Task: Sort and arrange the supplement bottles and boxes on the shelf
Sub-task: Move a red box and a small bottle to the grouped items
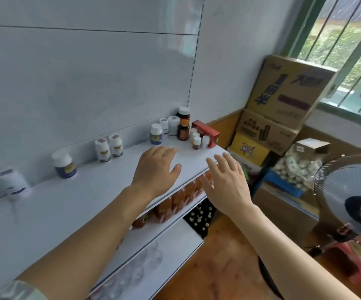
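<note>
A white shelf (71, 204) runs from lower left to upper right. Along its back stand white supplement bottles: one with a blue label (64, 163), a pair with brown labels (109, 148), and another blue-labelled one (156, 134). At the far end, dark amber bottles (183, 126) stand stacked beside white bottles (171, 124), small red-brown bottles (197, 141) and a red box (207, 132). My left hand (157, 169) hovers open over the shelf, palm down. My right hand (227, 180) is open at the shelf's front edge. Neither holds anything.
A blurred white bottle (13, 185) lies at the left. Orange packs (179, 200) fill the shelf below. Stacked cardboard cartons (283, 100) stand in the corner under a window. A fan (352, 191) and a red bag (352, 258) are on the right.
</note>
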Demonstrator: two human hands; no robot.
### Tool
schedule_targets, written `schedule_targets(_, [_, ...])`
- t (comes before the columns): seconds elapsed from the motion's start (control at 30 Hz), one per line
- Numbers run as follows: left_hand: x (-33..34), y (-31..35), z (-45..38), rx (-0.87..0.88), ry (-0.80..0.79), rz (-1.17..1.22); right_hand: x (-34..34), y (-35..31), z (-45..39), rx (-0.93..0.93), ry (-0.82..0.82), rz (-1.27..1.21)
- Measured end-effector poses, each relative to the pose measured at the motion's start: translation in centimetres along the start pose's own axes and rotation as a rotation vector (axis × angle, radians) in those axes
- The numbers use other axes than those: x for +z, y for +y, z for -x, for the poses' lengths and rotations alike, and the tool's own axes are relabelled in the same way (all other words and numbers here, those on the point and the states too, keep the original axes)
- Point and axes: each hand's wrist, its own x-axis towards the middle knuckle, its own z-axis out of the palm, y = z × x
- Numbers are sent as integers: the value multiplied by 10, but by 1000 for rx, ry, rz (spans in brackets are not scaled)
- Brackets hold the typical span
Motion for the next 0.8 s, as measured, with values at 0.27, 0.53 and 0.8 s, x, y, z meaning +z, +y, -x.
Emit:
schedule_targets(0.27, [62,11,-105,-4,-54,53,31,79,-90,8,-8,14])
schedule_targets(0.53, [113,11,-162,-82,-89,51,74,131,-162,-34,46,-97])
schedule_targets(0.8, [154,17,-196,-306,-136,-12,115,171,-237,-201,-179,-214])
